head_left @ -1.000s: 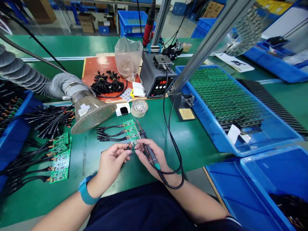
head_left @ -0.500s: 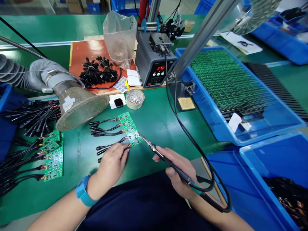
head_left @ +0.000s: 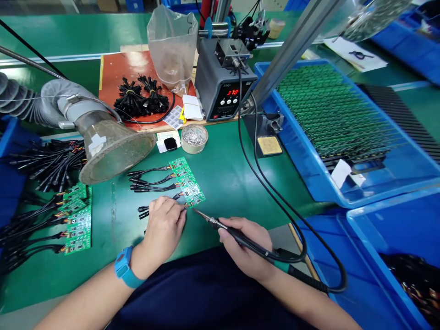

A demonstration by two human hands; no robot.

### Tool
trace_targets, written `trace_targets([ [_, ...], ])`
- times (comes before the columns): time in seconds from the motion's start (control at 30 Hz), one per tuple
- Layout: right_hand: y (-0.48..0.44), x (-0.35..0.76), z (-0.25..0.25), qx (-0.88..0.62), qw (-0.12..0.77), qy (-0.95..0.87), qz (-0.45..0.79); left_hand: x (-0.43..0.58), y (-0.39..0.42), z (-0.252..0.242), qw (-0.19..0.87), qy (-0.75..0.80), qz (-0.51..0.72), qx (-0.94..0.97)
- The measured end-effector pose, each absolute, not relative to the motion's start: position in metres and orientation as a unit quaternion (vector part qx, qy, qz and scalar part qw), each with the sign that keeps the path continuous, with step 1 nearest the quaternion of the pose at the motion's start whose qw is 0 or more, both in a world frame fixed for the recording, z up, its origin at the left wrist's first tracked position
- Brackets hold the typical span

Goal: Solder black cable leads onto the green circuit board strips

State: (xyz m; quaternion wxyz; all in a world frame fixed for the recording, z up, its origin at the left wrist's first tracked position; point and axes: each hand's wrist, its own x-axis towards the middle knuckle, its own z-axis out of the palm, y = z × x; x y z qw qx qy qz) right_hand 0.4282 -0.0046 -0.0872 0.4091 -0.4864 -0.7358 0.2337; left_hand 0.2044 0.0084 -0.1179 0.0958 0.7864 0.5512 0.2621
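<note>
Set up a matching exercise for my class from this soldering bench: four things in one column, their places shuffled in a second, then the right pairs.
Things
1 soldering iron
2 green board strip
3 blue wristband
4 soldering station

Places
A just beyond the left hand's fingertips
B at the back, beside the clear plastic bag
C gripped in the right hand
D on the left wrist

Pairs: 1-C, 2-A, 3-D, 4-B
</note>
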Motion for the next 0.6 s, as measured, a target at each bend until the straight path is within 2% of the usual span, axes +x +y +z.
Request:
trace_targets([
  [0.6,-0.0058,0.4232,-0.0927,-0.491,0.373,-0.755,0.224,0.2034,0.0076,-0.1197,0.123,0.554,0.280,0.774],
])
